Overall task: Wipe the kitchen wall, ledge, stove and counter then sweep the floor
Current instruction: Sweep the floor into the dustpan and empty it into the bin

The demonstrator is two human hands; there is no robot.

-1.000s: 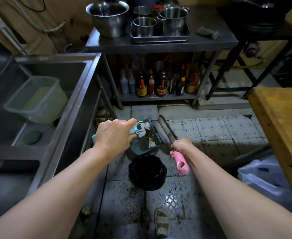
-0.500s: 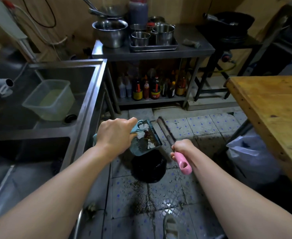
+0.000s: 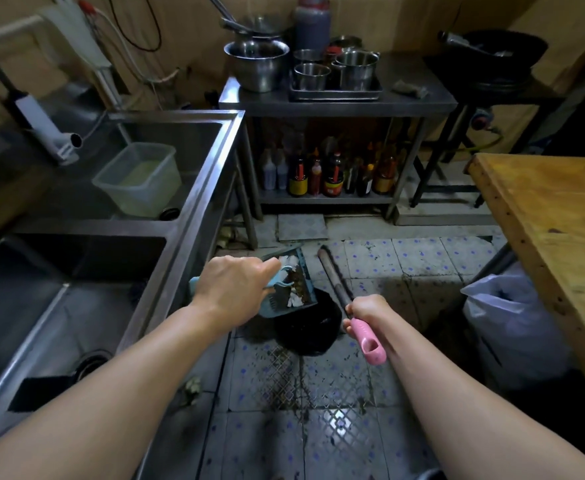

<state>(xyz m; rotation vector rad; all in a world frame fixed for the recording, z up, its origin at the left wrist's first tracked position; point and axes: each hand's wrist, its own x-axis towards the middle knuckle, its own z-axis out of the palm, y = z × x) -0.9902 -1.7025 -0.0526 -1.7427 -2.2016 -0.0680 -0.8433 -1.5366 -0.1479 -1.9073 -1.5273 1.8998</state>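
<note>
My left hand (image 3: 233,285) grips the light-blue handle of a dark dustpan (image 3: 293,287), held tilted above a black-lined bin (image 3: 310,323) on the tiled floor (image 3: 322,389). White scraps and brown dirt lie in the pan. My right hand (image 3: 367,309) grips a hand brush (image 3: 332,274) by its pink handle (image 3: 367,341), just right of the pan; the dark head points away toward the shelf. The floor tiles around the bin are stained and wet.
A steel double sink (image 3: 194,209) runs along the left, with a plastic tub (image 3: 138,178) in the far basin. A steel table (image 3: 339,98) with pots and sauce bottles (image 3: 332,174) stands ahead. A wooden table (image 3: 554,216) and white bag (image 3: 505,317) stand right.
My view has pulled back and lifted, so more of the sink, wall and wooden table shows. Both hands keep their grips, with the pan still over the bin.
</note>
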